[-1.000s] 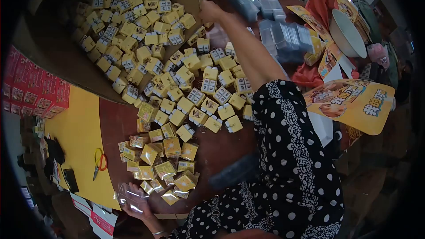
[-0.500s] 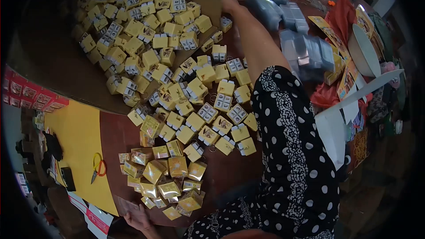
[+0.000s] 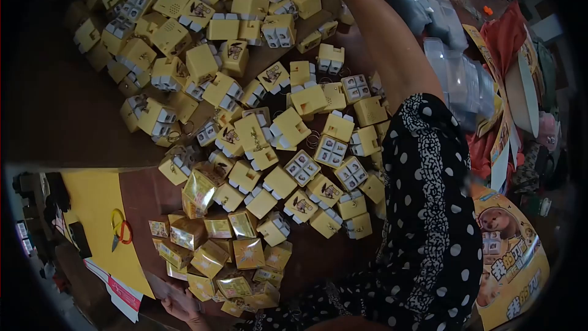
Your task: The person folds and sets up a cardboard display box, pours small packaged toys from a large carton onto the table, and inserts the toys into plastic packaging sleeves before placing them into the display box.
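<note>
At the lower left, my left hand grips a flat, clear plastic piece by the table edge. Close to it lies a pile of small, shiny yellow-gold boxes. My right arm, in a black sleeve with white dots, stretches up past the edge of a large cardboard box; its hand does not show. Many small yellow cube-shaped trinkets, with white printed faces and some metal rings, spill out of that box over the dark red table.
Clear plastic cases are stacked at the upper right beside red cloth and a pale bowl. An orange printed sheet is at the lower right. Scissors lie on a yellow board at the left.
The view has moved nearer to the cardboard box. My right hand, seen before at the box's edge, has gone out of sight. The orange printed sheet now shows beside my sleeve.
</note>
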Demonstrator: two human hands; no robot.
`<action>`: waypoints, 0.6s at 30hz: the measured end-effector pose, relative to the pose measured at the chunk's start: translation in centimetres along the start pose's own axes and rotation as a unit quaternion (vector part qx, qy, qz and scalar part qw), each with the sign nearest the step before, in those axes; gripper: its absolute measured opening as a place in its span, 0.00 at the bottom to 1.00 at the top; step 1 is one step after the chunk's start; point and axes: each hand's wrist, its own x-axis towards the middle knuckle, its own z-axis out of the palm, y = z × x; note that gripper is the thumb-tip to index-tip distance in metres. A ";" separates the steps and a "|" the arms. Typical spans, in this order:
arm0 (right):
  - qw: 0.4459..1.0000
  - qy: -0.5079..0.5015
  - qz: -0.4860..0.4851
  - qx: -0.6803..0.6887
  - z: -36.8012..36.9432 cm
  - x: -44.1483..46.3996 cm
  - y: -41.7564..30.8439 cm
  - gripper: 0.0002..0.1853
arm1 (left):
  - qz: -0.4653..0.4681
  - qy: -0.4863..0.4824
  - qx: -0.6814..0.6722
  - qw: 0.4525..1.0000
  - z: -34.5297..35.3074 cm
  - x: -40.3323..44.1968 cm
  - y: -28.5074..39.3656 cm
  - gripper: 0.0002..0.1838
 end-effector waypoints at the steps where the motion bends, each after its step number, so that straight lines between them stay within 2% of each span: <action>1: 1.000 -0.011 -0.008 -0.023 0.2 -2.0 -1.9 0.29 | -0.007 0.003 -0.010 1.000 -0.4 -0.2 0.2 0.32; 5: 0.991 -0.055 -0.029 -0.122 -1.1 -10.9 -8.5 0.28 | -0.016 -0.011 -0.007 1.000 -0.3 0.2 -0.3 0.32; 8: 0.981 -0.078 -0.047 -0.170 -2.1 -14.5 -12.0 0.28 | -0.009 0.017 -0.035 0.999 1.9 0.6 -1.2 0.34; 11: 0.987 -0.110 -0.009 -0.113 -1.3 -16.4 -11.3 0.25 | -0.007 -0.033 -0.015 0.999 2.7 0.9 -1.9 0.35; 13: 0.979 -0.157 -0.017 -0.131 -1.2 -17.2 -10.0 0.22 | 0.000 -0.007 0.008 1.000 2.6 0.7 -1.9 0.37; 15: 0.981 -0.150 -0.014 -0.120 -1.5 -19.7 -12.0 0.20 | -0.029 -0.080 -0.020 0.996 2.0 1.1 -1.9 0.39; 17: 0.984 -0.142 -0.012 -0.111 -1.7 -21.4 -13.5 0.17 | -0.017 -0.068 -0.008 0.998 1.6 1.0 -1.9 0.40; 18: 0.991 -0.127 0.015 -0.027 -1.7 -21.8 -13.8 0.17 | -0.010 -0.053 0.008 0.999 1.4 0.9 -1.9 0.40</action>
